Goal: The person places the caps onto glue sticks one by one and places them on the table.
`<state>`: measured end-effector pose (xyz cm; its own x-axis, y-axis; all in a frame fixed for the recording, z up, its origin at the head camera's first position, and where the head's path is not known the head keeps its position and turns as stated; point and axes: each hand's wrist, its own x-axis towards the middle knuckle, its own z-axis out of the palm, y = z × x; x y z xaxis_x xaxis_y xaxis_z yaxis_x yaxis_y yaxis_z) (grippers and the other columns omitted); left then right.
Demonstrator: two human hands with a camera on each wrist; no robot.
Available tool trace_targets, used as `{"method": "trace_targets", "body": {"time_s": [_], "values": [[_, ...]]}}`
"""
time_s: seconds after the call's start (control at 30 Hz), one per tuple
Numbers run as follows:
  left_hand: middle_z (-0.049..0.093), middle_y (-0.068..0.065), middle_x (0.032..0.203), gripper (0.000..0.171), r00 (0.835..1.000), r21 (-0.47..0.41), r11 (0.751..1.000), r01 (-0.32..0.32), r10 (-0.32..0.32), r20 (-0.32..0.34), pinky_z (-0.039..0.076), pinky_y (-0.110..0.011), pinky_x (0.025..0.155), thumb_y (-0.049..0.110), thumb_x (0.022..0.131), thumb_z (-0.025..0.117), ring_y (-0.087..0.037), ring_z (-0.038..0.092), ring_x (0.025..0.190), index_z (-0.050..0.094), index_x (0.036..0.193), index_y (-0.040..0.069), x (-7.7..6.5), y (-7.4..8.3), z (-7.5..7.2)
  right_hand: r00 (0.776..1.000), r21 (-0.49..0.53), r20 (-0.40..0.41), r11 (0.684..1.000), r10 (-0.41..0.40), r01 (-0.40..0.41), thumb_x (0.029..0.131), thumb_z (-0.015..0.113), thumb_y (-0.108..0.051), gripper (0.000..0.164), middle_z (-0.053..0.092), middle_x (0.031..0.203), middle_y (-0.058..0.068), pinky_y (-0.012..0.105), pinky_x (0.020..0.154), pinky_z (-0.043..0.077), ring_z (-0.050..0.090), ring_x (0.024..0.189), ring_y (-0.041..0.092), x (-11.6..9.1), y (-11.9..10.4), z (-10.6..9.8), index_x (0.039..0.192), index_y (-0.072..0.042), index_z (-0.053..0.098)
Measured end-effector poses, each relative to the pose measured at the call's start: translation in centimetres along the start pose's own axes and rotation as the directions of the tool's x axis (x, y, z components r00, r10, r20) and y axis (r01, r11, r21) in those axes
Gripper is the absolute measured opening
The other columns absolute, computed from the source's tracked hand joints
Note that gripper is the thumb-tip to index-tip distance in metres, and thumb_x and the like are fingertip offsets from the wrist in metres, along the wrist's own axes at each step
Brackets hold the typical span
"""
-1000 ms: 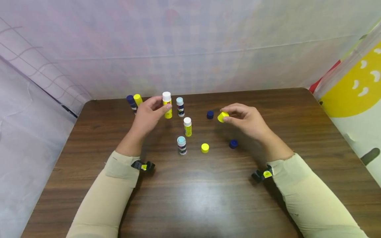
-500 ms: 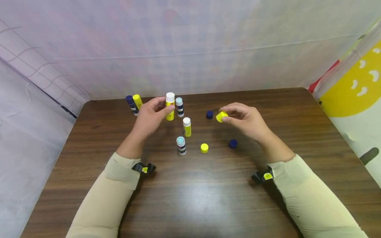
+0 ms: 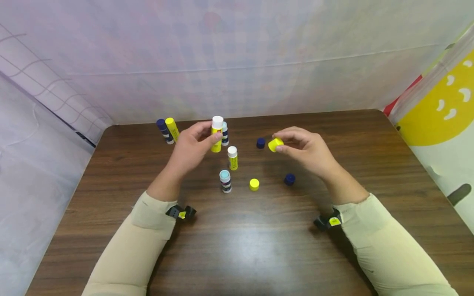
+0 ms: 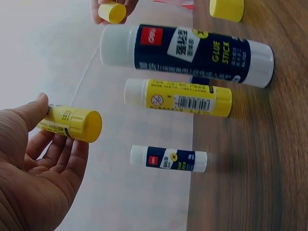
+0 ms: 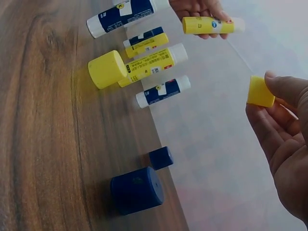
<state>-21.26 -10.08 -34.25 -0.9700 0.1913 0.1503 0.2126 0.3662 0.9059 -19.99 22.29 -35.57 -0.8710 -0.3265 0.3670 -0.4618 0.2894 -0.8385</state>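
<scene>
A yellow glue stick (image 3: 216, 144) with a white upper end is held upright by my left hand (image 3: 190, 148), thumb on its near side. In the left wrist view its yellow base (image 4: 86, 126) points toward the table. My right hand (image 3: 311, 151) pinches a yellow cap (image 3: 275, 144) between thumb and fingers, above the table. Between the hands stand a second uncapped yellow glue stick (image 3: 233, 158) and a navy one (image 3: 225, 181) nearer the front. Another navy glue stick (image 3: 225, 135) stands behind the held one, partly hidden by it.
A capped navy glue stick (image 3: 164, 131) and a capped yellow one (image 3: 172, 128) stand at the back left. Loose on the wooden table (image 3: 237, 255) are a yellow cap (image 3: 254, 184) and two navy caps, one farther back (image 3: 261, 143), one nearer (image 3: 290, 179). A fabric backdrop (image 3: 237, 61) hangs behind.
My left hand has carried the yellow glue stick a little to the right, now in front of the navy one at the back. The right hand with the yellow cap has barely moved.
</scene>
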Motion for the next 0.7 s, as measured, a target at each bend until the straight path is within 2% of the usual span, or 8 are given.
{"method": "trace_targets", "body": {"time_s": [0.23,0.5,0.7], "values": [[0.07,-0.007,0.128,0.045,1.0,0.037,0.999,0.0,-0.001,0.01,0.058,-0.035,0.084,0.031,0.1,0.071,-0.023,0.067,0.112,0.063,0.141,0.015,-0.26,0.37,0.33,1.0,0.005,-0.004,1.0,-0.018,0.018,0.091,0.075,0.006,0.03,0.07,0.12,0.018,0.018,0.085,0.059,0.07,0.101,0.005,0.02,-0.2,0.04,0.121,0.003,0.073],[0.072,-0.005,0.124,0.045,1.0,0.034,0.999,0.005,-0.005,0.008,0.058,-0.034,0.081,0.031,0.098,0.074,-0.021,0.069,0.107,0.065,0.138,0.015,-0.46,0.83,0.67,0.999,0.006,-0.013,0.999,-0.034,0.034,0.09,0.075,0.008,0.03,0.071,0.118,0.016,0.018,0.084,0.06,0.07,0.1,0.005,0.01,-0.51,0.13,0.12,0.005,0.073],[0.073,-0.005,0.117,0.037,1.0,0.01,1.0,0.011,-0.011,0.018,0.058,-0.035,0.079,0.029,0.097,0.075,-0.021,0.068,0.099,0.066,0.13,0.013,-0.61,1.04,0.98,0.999,0.017,-0.038,0.999,-0.036,0.037,0.09,0.074,0.008,0.031,0.072,0.116,0.008,0.019,0.082,0.06,0.071,0.1,0.005,-0.08,-0.77,0.18,0.12,0.004,0.072]]}}
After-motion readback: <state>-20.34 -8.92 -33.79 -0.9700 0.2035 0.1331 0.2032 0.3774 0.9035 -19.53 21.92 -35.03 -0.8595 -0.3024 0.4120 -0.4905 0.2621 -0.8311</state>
